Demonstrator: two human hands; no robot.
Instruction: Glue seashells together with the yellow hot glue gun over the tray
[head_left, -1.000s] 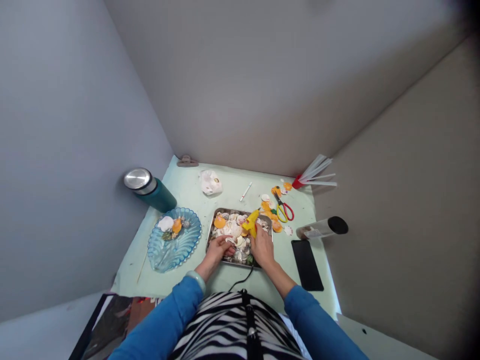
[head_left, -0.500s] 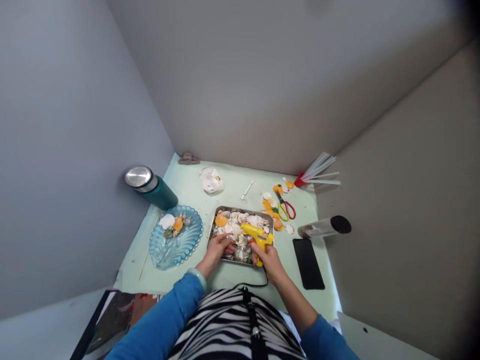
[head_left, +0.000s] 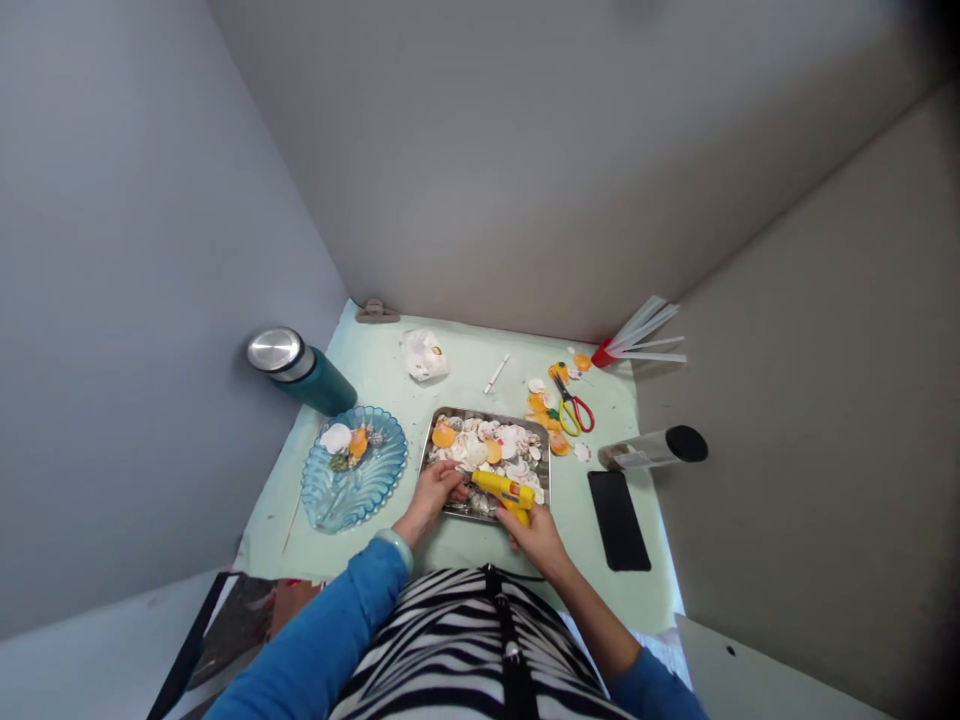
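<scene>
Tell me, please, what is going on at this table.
A person's right hand grips a yellow glue gun, its nozzle pointing toward the left hand, over a metal tray of shells. What the left fingers hold is too small to tell. A blue plate bearing a small shell cluster sits left; scissors lie right.

From my tray (head_left: pixel 547 455) of shells (head_left: pixel 475 455), the plate (head_left: pixel 352 497) sits at nine o'clock, the bottle (head_left: pixel 322 386) at ten. Scissors (head_left: pixel 567 397) are at two, the phone (head_left: pixel 619 520) at four.
</scene>
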